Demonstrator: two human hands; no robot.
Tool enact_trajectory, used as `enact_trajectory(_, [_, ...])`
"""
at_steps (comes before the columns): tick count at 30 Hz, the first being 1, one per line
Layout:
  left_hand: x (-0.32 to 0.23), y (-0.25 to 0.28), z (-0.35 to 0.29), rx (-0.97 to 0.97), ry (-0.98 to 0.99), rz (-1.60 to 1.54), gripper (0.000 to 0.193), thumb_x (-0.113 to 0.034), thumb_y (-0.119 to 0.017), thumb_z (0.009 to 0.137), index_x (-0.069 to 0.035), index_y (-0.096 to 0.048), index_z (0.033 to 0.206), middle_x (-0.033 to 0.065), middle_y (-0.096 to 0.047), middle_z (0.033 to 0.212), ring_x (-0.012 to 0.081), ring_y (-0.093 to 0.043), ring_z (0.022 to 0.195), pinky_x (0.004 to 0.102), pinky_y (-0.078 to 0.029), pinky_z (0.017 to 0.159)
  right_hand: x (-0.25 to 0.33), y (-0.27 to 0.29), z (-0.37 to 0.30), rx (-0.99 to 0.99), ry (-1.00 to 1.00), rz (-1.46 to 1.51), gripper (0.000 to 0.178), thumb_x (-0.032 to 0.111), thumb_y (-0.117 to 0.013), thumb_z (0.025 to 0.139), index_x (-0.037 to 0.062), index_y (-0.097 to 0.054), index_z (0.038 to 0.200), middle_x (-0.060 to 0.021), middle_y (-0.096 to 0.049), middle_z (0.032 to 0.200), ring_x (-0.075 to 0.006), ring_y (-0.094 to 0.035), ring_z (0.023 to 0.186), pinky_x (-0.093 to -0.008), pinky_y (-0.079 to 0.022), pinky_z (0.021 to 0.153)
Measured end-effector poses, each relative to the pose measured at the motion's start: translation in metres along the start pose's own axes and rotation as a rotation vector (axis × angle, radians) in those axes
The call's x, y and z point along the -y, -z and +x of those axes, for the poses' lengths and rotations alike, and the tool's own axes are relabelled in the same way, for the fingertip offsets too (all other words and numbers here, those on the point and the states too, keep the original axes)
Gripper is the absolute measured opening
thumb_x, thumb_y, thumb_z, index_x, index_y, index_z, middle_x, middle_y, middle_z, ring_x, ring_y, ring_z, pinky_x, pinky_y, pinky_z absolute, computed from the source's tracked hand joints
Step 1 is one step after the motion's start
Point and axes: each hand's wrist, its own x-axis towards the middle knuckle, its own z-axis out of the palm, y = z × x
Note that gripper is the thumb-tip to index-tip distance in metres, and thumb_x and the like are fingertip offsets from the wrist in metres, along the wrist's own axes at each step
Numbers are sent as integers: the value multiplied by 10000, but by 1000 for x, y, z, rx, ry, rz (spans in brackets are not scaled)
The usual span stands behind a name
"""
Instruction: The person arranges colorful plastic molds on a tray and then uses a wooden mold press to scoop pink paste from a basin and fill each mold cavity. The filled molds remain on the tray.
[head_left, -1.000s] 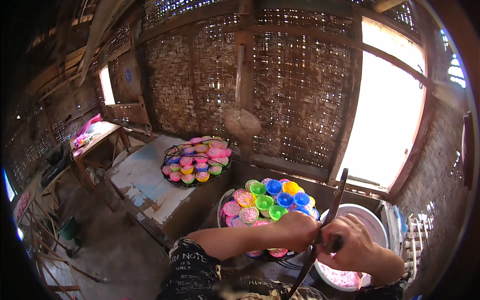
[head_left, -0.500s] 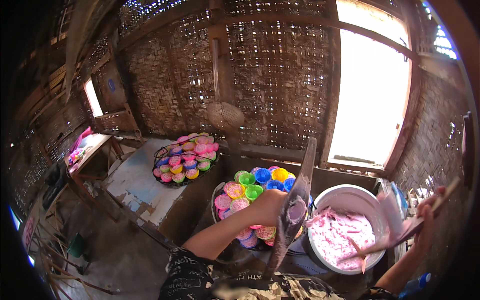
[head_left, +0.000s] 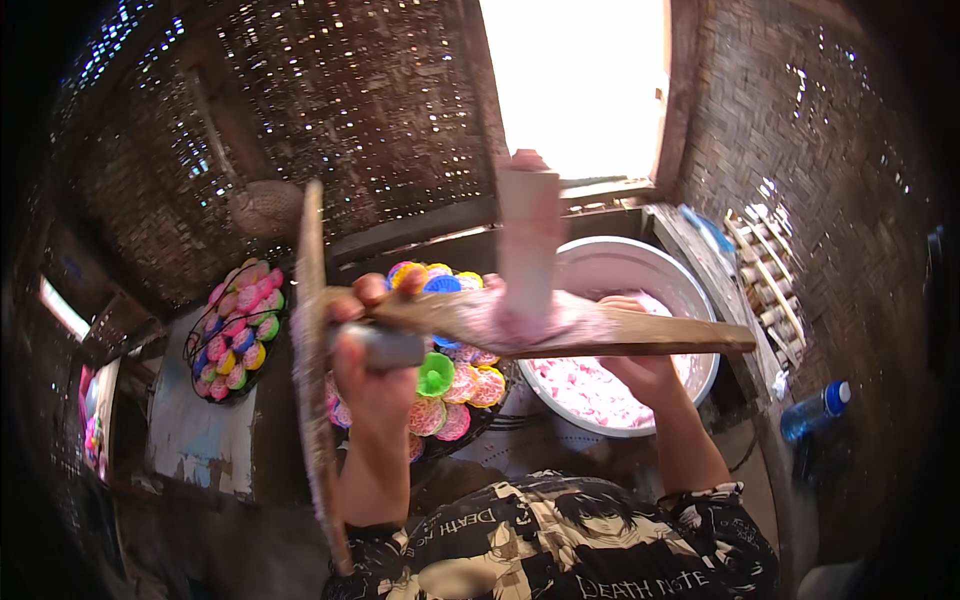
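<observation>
In front of me my left hand point(head_left: 365, 385) grips a long wooden board point(head_left: 312, 430) that stands nearly upright, with a grey cylinder point(head_left: 395, 348) jutting from it to the right. Those fingers also reach the left end of a second wooden board point(head_left: 680, 330). My right hand point(head_left: 640, 375) is wrapped round this second board, which lies level and carries a blurred, pale block point(head_left: 530, 240) pointing up. Pink dough smears the board around the block's base. Under my right hand is a white tub point(head_left: 620, 262) of pink dough point(head_left: 590, 402). Colourful fluted cups point(head_left: 435, 374) sit behind my left hand, partly hidden.
More filled cups point(head_left: 238, 335) stand in a dark wire basket on a worn table point(head_left: 205, 450) at left. A blue bottle point(head_left: 810, 412) and a bamboo rack point(head_left: 765, 285) are at right. A woven skimmer point(head_left: 270, 207) hangs on the wall.
My view has turned right. Both boards have come together in front of me; the right one has moved from the tub's right side, and its block now points up.
</observation>
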Motion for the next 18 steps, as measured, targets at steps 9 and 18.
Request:
enact_trajectory(9, [-66,25,-45,-215,-81,272,367,-398,-663,808,-156,-487,1021,67,-383,1030,292,-445,1050,459,-362,948,-143,47,-78,409,-789,-1402,241,178,-538,794,70,-688,948,-130,-566,1028,-281,-551,967,-399,-478,794])
enact_trajectory(18, [-48,30,-52,-126,74,466,440,-433,-664,783,-137,-442,1022,85,-356,1022,300,-452,1012,451,-373,927,-177,71,-64,573,-669,-1321,178,134,-542,783,59,-699,819,-177,-575,1054,-311,-644,835,-401,-519,691])
